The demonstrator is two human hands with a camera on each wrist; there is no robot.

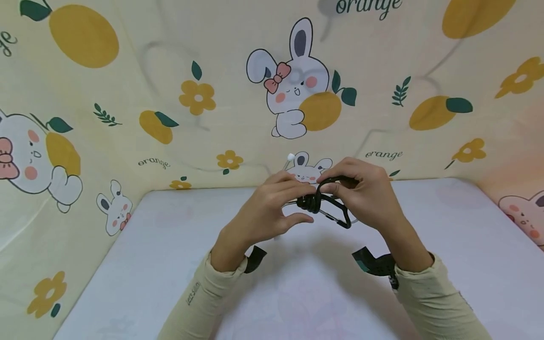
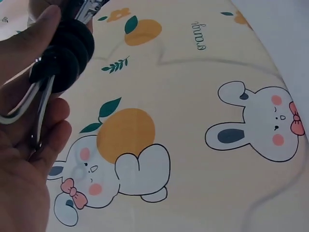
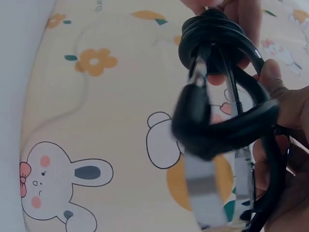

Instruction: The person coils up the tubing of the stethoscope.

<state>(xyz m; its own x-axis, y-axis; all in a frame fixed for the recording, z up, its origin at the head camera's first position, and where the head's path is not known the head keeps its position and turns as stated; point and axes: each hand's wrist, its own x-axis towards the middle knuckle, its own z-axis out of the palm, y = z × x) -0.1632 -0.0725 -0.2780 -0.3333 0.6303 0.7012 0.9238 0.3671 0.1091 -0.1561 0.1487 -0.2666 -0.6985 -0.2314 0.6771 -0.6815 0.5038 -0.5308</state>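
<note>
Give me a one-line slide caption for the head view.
Both hands, left hand and right hand, hold a black cord wound around a carabiner above the white table.

The left hand is filling the left edge of the left wrist view, its thumb and fingers curling round a black coiled cord wound in thick loops near the top corner. Thin metal wire loops are running down from the coil across the palm. Behind them, a cream printed cloth is showing cartoon rabbits, oranges, green leaves and the upside-down word "orange".
</note>
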